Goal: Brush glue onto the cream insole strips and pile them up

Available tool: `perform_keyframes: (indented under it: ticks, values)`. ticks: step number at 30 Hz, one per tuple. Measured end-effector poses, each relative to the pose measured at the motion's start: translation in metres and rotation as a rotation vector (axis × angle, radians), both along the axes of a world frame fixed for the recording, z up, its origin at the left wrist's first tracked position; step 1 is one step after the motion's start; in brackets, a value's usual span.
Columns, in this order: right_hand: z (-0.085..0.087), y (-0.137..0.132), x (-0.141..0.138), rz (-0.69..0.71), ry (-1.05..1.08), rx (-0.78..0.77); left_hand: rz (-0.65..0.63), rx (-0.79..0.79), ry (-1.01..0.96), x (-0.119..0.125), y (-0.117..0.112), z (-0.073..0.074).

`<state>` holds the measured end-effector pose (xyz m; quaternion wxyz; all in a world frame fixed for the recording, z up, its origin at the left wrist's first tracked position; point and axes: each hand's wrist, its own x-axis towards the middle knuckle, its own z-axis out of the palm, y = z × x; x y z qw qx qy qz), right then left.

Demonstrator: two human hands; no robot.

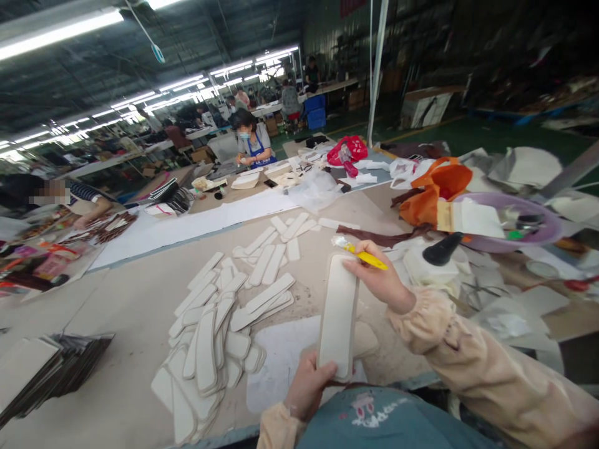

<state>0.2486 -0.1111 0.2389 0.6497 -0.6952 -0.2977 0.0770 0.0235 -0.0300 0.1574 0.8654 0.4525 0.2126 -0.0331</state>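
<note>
My left hand (309,383) grips the near end of a long cream insole-shaped strip (337,312), holding it up above the table. At the strip's far end, my right hand (381,277) is closed on a yellow-handled brush (362,254) whose bristles point left just past the top of the strip. Both arms wear beige sleeve covers. Under the strip lies a white sheet (281,358) on the table. Left of it, several cream strips (219,330) lie overlapped in a spread pile.
A dark stack of sheets (42,374) sits at the left edge. An orange bag (435,190), a purple basin (515,224) and a black-capped white bottle (442,255) crowd the right. Other people work at tables beyond, one in blue (253,146) and one at far left (70,199).
</note>
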Motion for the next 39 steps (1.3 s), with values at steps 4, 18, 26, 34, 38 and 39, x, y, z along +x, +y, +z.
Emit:
perform_keyframes:
  ticks: [4, 18, 26, 34, 38, 39]
  values:
    - [0.0, 0.003, -0.006, 0.046, 0.012, 0.025, -0.006, 0.097, -0.004, 0.014, 0.007, 0.009]
    - [-0.005, 0.006, -0.007, 0.074, 0.12, 0.112, 0.04, 0.149, 0.047, 0.019, 0.007, 0.01]
    - [-0.026, 0.025, -0.015, 0.081, 0.191, 0.029, 0.097, 0.094, 0.099, -0.007, 0.019, -0.005]
    - [-0.103, 0.056, -0.022, 0.142, 0.151, -0.187, 0.205, -0.037, 0.196, -0.044, 0.057, -0.017]
    - [-0.115, 0.054, -0.032, 0.172, 0.011, -0.271, 0.301, -0.057, 0.2, -0.077, 0.104, -0.023]
    - [-0.116, 0.052, -0.033, 0.162, -0.026, -0.291, 0.328, -0.046, 0.206, -0.085, 0.121, -0.025]
